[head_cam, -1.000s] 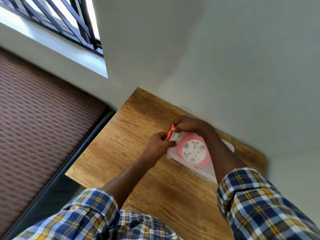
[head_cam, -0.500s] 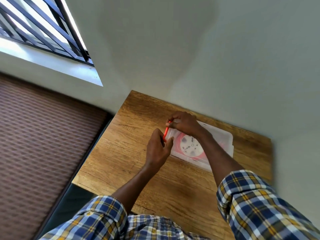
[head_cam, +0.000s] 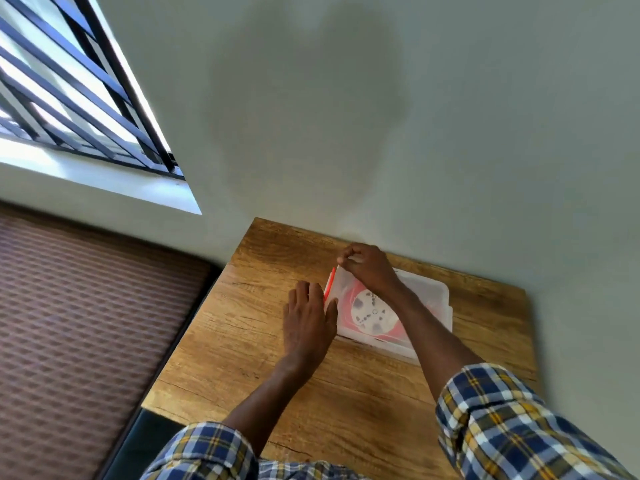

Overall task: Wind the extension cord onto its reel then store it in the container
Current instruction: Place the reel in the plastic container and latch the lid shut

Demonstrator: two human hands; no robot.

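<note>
While the right hand (head_cam: 369,268) pinches its fingertips together at the far left corner of the container (head_cam: 437,295), apparently on the lid's edge or the top of the orange latch (head_cam: 330,285) though the exact contact is too small to tell, the left hand (head_cam: 309,318) lies flat and open, fingers extended, its thumb side pressed against the container's near left corner and gripping nothing. Inside, seen through the cloudy lid, the extension cord reel (head_cam: 371,311) lies flat, a pale round hub ringed by reddish cord, so the winding looks finished and only the closing remains. Trouble, as I judge it, would come from the latch: the thin orange strip stands along the left end wall, and if the lid is not seated evenly it may snap only partway or spring back. A stray loop of cord caught under the rim would do the same. Smooth, light plastic on the slick wood-grain table (head_cam: 242,341) could also skid toward the wall if the flat hand eases its bracing. Rounded corners and flexible translucent walls suggest the box gives under pressure.
</note>
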